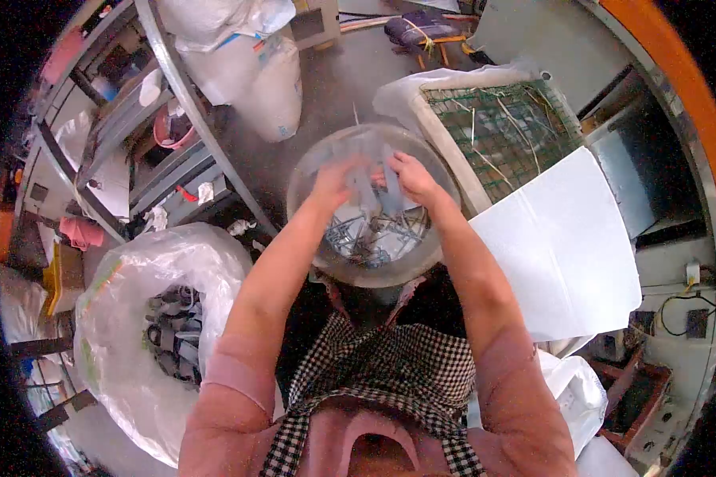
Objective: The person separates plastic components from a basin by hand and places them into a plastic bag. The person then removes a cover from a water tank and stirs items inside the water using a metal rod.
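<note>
A round, translucent tub (444, 258) stands in front of my body, with a tangle of thin grey plastic pieces (374, 242) in its bottom. Both hands are over it, blurred by motion. My left hand (338, 181) is closed around a long grey plastic piece (364, 187) at its left side. Another grey plastic piece (393, 195) hangs from the closed fingers of my right hand (410, 176). Whether the two pieces are joined is hard to make out. Fingertips are partly hidden behind the grey pieces.
A large clear plastic bag (119, 318) of dark grey parts sits at left. Full white sacks (266, 87) stand behind a metal frame (191, 95). To the right are a box with green netting (501, 127) and a white board (565, 246).
</note>
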Tool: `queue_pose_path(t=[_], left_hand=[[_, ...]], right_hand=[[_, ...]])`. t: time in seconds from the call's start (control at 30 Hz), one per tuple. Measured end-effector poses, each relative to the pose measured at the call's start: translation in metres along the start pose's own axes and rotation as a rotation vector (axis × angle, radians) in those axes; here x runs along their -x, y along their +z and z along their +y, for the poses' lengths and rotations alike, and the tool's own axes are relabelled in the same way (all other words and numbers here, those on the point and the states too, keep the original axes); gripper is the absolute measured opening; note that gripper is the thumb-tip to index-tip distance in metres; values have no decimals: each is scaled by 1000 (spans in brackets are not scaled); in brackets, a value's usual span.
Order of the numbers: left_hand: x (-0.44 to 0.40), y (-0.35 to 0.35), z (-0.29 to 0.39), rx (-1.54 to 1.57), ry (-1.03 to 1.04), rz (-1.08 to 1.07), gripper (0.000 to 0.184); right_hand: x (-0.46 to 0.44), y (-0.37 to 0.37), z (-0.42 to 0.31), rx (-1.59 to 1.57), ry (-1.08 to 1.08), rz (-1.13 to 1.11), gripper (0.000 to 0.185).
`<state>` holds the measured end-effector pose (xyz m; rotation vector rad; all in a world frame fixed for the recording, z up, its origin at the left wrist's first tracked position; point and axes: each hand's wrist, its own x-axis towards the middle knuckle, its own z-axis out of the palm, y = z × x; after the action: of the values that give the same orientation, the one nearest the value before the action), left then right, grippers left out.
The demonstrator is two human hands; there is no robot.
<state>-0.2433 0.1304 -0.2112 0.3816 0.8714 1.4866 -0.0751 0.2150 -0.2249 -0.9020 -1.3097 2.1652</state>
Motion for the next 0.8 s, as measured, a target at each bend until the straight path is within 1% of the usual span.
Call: queue_pose_path(t=[0.03, 0.1, 0.13, 0.17, 0.2, 0.23, 0.27, 0.3, 0.33, 0.37, 0.4, 0.43, 0.47, 0.53, 0.57, 0.63, 0.67, 0.7, 0.77, 0.8], left_hand=[[9, 12, 3, -3, 11, -5, 26], [19, 31, 5, 23, 41, 2, 26], [34, 52, 9, 15, 64, 87, 31], [37, 50, 5, 18, 60, 79, 31], [43, 54, 4, -16, 72, 69, 33], [48, 58, 3, -50, 82, 59, 34], [55, 59, 2, -53, 13, 55, 34], [56, 60, 3, -53, 10, 53, 34], [56, 60, 4, -21, -14, 67, 34], [56, 58, 5, 10, -39, 81, 34], [49, 54, 9, -16, -18, -42, 35], [45, 48, 8, -15, -21, -42, 35], [43, 42, 7, -14, -20, -71, 35], [44, 41, 5, -61, -61, -86, 37], [45, 45, 4, -62, -64, -81, 37], [48, 50, -1, -107, -56, 46, 42], [46, 52, 1, -74, -84, 49, 33], [50, 57, 6, -70, -87, 53, 33], [57, 64, 15, -155, -114, 25, 40], [53, 57, 11, -153, -113, 27, 40]], right_hand=[[-18, -9, 24, 104, -135, -35, 43], [-7, 4, 18, 208, -277, -68, 50], [36, 34, -13, 110, -170, -57, 59], [67, 59, -38, 14, -61, -39, 69], [78, 61, -48, 362, -155, -132, 79], [77, 56, -40, 364, -155, -128, 79], [70, 50, -26, 651, -255, -7, 82], [69, 49, -22, 936, -353, 118, 84], [67, 44, -21, 782, -336, 58, 76], [62, 40, -20, 781, -332, 61, 76], [55, 38, -20, 619, -326, 50, 67], [50, 36, -20, 459, -319, 37, 58], [47, 32, -18, 458, -316, 37, 58], [54, 43, -34, 227, -375, 73, 42], [53, 47, -34, 223, -371, 73, 42], [50, 57, -27, 611, -458, 395, 38], [42, 59, -20, 495, -500, 375, 34], [34, 53, -11, 496, -495, 373, 34], [21, 44, 1, 572, -731, 365, 35], [30, 50, -11, 245, -487, 219, 35]])
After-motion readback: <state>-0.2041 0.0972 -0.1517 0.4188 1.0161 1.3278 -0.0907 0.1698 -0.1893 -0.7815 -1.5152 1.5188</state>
